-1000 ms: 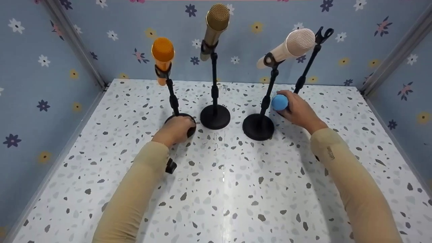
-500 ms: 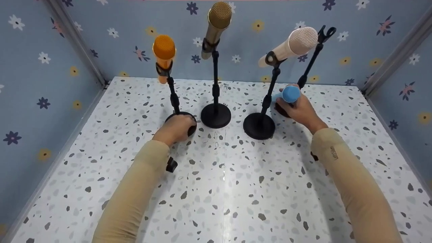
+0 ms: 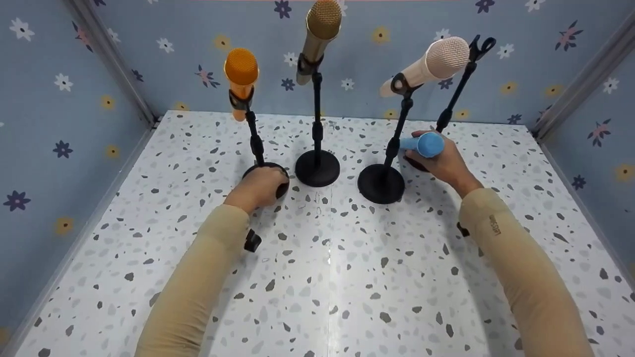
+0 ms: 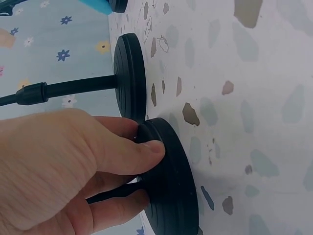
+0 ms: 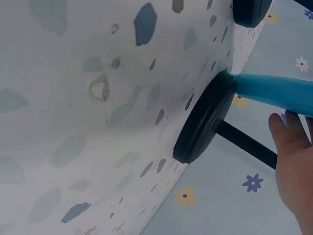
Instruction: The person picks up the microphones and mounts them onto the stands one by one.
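Note:
My left hand [image 3: 260, 187] pinches the rim of the round black base [image 4: 173, 181] of the stand that carries an orange microphone [image 3: 241, 69]. Thumb and fingers lie across that rim in the left wrist view. At the right, my right hand [image 3: 443, 158] holds a blue microphone [image 3: 429, 144], its head toward me and its handle pointing left. The handle's end [image 5: 249, 84] overlaps the rim of a black stand base [image 5: 205, 120] in the right wrist view. That stand's clip [image 3: 481, 48] holds nothing.
A gold microphone [image 3: 322, 27] and a pale pink microphone [image 3: 444, 58] sit in the clips of two middle stands, whose bases [image 3: 317, 169] stand on the speckled white table [image 3: 327, 277]. Flowered blue panels [image 3: 362, 64] enclose the back and sides.
My right hand has swung the blue microphone's head to the right, so its handle now shows to the left. My left hand stays on the base.

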`<state>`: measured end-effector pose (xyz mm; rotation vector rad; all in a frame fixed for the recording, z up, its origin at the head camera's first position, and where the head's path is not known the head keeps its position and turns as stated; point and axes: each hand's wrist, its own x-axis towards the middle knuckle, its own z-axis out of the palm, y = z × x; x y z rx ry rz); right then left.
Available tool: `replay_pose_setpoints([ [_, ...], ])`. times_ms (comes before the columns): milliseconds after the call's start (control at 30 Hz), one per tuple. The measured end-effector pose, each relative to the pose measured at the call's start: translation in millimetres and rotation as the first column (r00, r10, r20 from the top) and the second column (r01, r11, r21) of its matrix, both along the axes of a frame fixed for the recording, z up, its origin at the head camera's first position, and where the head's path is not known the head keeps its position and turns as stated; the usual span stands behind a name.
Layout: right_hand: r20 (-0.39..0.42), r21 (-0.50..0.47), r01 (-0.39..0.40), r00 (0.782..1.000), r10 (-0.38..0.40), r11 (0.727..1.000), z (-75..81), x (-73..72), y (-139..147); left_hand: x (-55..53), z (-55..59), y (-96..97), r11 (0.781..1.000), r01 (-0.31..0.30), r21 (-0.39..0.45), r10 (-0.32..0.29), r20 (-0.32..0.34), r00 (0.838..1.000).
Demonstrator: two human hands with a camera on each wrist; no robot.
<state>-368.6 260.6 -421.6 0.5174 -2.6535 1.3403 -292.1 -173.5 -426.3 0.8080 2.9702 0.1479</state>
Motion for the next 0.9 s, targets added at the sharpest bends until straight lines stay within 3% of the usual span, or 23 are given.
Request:
replay_pose_setpoints([
  [167,0.021,0.004,0.026,0.999,-0.027,1.000,5.5,0.2,4,-0.2,0.4,0.2,1.000,0.010,0.008,-0.010,-0.006,1.000],
  [333,0.045,-0.003,0.032,0.998,-0.032,0.999,21.2,0.8,4,-0.8,0.1,0.1,1.000,0.003,-0.002,-0.003,0.000,1.000],
  [600,0.057,0.106,-0.003,0.998,-0.003,0.994,49.5,1.6,9,-0.9,-2.4,0.2,1.000,-0.007,0.028,0.007,0.003,1.000],
  [767,0.176,0.192,-0.034,0.984,0.000,0.981,66.3,3.4,17,0.1,-0.9,-0.1,1.000,-0.001,0.013,0.001,0.001,1.000],
  [900,0.314,0.252,-0.087,0.949,0.004,0.964,76.8,5.3,25,0.1,-0.8,-0.2,1.000,0.016,-0.002,-0.016,-0.014,1.000],
])
